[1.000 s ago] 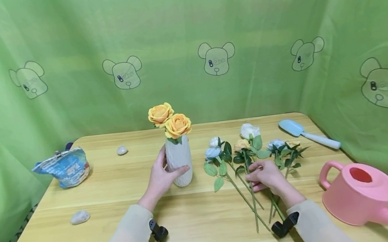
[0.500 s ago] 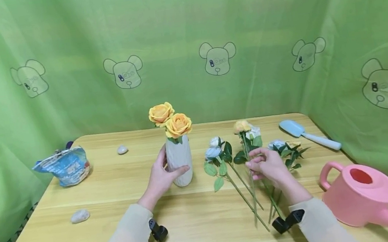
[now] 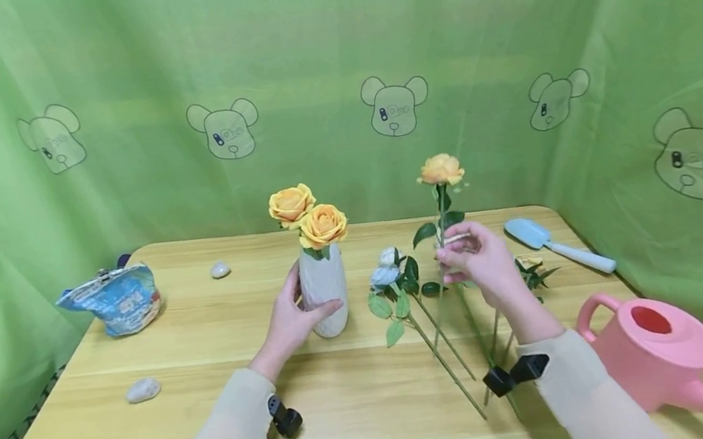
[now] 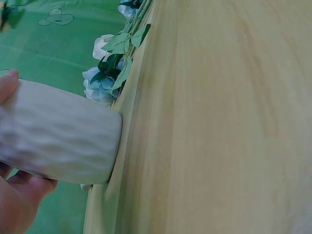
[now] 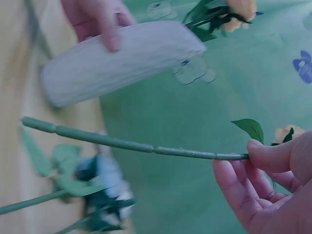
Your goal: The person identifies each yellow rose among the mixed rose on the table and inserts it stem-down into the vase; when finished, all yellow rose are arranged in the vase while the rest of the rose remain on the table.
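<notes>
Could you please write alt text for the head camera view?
A person's right hand holds up a peach rose, while the left hand holds a white vase with two orange roses in it. Other flowers lie on a wooden table between the vase and a pink watering can, with a blue bag at the left.

The rippled vase (image 3: 326, 279) looks like matt ceramic, the held stem (image 5: 105, 141) slightly glossy plastic, the watering can (image 3: 669, 364) smooth plastic, the desk (image 3: 352, 414) grained wood, the backdrop (image 3: 298, 32) creased cloth.
</notes>
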`<action>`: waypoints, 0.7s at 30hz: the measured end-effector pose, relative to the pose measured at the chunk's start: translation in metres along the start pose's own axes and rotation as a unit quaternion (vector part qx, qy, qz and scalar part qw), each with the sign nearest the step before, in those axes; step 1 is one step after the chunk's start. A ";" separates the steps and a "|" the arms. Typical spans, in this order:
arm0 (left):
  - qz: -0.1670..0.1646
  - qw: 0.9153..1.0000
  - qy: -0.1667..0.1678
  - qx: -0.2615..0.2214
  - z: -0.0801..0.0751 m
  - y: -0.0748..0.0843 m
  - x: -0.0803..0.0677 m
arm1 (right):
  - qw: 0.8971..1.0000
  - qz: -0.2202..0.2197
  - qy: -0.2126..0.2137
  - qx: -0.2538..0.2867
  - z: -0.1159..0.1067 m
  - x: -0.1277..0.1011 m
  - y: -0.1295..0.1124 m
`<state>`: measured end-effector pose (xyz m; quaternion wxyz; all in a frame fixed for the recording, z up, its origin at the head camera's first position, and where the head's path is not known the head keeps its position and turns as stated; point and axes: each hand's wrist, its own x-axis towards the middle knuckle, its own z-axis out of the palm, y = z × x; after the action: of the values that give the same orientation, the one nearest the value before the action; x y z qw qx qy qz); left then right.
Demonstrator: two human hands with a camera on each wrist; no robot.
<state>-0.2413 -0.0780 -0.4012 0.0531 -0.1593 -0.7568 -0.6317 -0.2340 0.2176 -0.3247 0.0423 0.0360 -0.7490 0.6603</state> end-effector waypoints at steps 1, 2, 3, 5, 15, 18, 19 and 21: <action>0.002 1.000 0.001 0.001 -0.001 0.000 0.000 | 1.000 -0.011 0.005 0.008 0.002 0.002 -0.007; 0.002 1.000 0.001 0.000 -0.001 0.000 0.000 | 1.000 -0.023 0.010 0.015 0.004 0.004 -0.015; 0.002 1.000 0.001 0.001 -0.001 0.000 0.000 | 0.999 -0.035 0.015 0.020 0.006 0.006 -0.022; 0.003 1.000 -0.001 0.001 -0.002 -0.001 0.000 | 0.998 -0.054 0.024 0.029 0.011 0.010 -0.037; -0.006 1.000 -0.002 -0.004 -0.002 -0.003 0.001 | 0.984 -0.153 0.048 0.076 0.047 0.030 -0.099; -0.006 1.000 -0.005 -0.003 -0.002 -0.003 0.001 | 0.976 -0.184 0.065 0.100 0.058 0.036 -0.117; -0.006 1.000 -0.006 -0.002 -0.002 -0.003 0.001 | 0.972 -0.193 0.069 0.112 0.062 0.039 -0.122; -0.006 1.000 -0.007 -0.002 -0.003 -0.003 0.001 | 0.966 -0.210 0.077 0.127 0.069 0.043 -0.132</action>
<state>-0.2437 -0.0808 -0.4035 0.0434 -0.1593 -0.7570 -0.6321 -0.2634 0.1327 -0.1985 0.2327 0.1471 -0.6293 0.7268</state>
